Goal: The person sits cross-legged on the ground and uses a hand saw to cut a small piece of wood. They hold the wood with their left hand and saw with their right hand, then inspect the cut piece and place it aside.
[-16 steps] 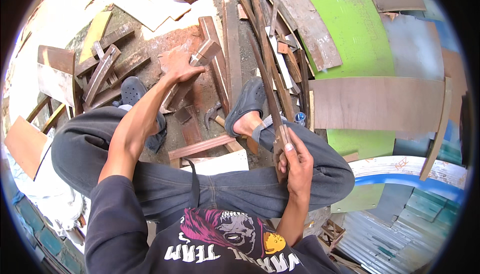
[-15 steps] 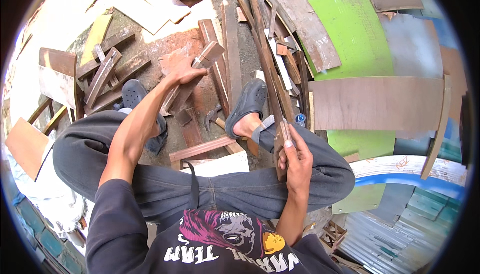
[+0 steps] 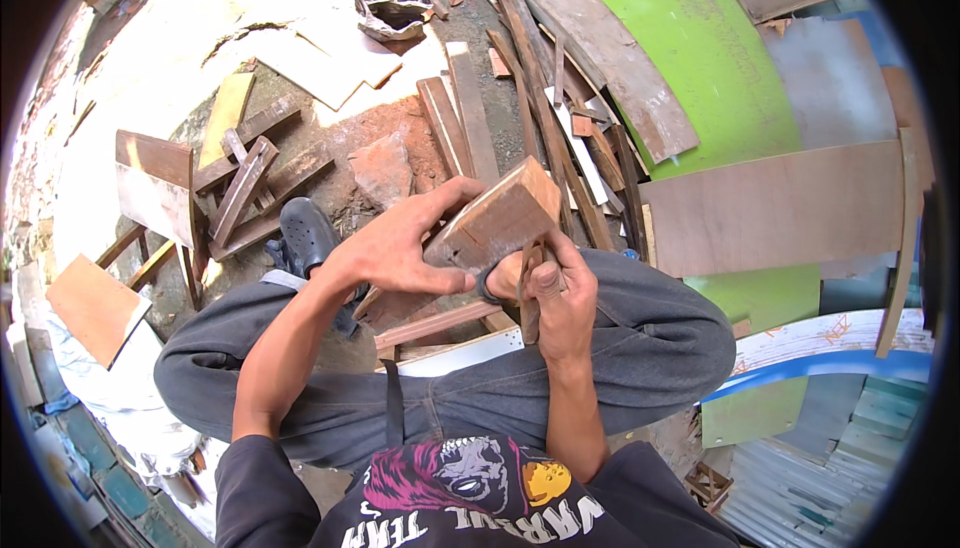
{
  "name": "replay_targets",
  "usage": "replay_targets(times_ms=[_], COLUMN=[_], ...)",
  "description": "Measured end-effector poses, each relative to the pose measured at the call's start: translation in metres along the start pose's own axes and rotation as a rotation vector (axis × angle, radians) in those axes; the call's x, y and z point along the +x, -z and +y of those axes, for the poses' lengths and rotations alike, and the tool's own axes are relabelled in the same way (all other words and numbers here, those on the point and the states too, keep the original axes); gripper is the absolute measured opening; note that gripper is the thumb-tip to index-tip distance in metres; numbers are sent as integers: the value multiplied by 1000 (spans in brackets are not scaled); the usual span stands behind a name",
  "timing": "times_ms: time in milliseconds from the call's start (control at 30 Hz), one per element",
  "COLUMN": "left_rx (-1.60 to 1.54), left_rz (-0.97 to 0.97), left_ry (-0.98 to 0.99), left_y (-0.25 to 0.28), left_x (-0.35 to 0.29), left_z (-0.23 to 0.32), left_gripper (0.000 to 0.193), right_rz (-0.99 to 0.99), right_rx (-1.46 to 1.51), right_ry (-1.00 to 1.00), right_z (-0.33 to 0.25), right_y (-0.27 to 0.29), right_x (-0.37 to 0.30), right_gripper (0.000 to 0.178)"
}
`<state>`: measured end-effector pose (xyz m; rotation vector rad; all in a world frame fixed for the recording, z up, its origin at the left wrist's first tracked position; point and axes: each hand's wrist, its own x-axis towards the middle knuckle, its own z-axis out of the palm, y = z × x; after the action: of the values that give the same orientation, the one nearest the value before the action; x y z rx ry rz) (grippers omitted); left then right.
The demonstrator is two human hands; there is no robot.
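A thick wooden plank [image 3: 500,216] with dark sides and a paler end is held tilted above my lap. My left hand [image 3: 400,246] wraps over it from the left, thumb along the near side. My right hand [image 3: 566,298] is closed round a thin brown wood strip [image 3: 530,313], whose upper end meets or overlaps the plank's right end; whether they touch is unclear. Below the plank, between my legs, a reddish wood bar [image 3: 437,325] lies beside a white-faced board [image 3: 480,353].
Scrap lumber [image 3: 240,183] is piled at the left. Long planks [image 3: 470,118] and strips [image 3: 560,163] lie ahead. Green sheets [image 3: 690,58] and a brown panel [image 3: 780,210] spread at the right. A crumpled grey sack [image 3: 392,6] sits at the far side.
My left hand has lifted the plank from the floor and brought it nearer and to the right. My right hand has shifted slightly left with the strip, now beside the plank.
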<state>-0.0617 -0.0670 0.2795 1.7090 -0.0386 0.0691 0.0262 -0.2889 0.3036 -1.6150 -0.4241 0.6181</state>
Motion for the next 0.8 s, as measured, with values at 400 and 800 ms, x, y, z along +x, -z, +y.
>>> replay_targets(times_ms=[400, 800], left_rx=[487, 670], left_rz=[139, 194], left_ry=[17, -78], left_y=[-27, -35], left_x=[-20, -25], left_z=[60, 70], left_gripper=[82, 88], right_rz=[-22, 21], right_rx=[294, 313], right_ry=[-11, -33], right_z=[-4, 12], right_y=[-8, 0], right_x=[-22, -37], right_gripper=[114, 118])
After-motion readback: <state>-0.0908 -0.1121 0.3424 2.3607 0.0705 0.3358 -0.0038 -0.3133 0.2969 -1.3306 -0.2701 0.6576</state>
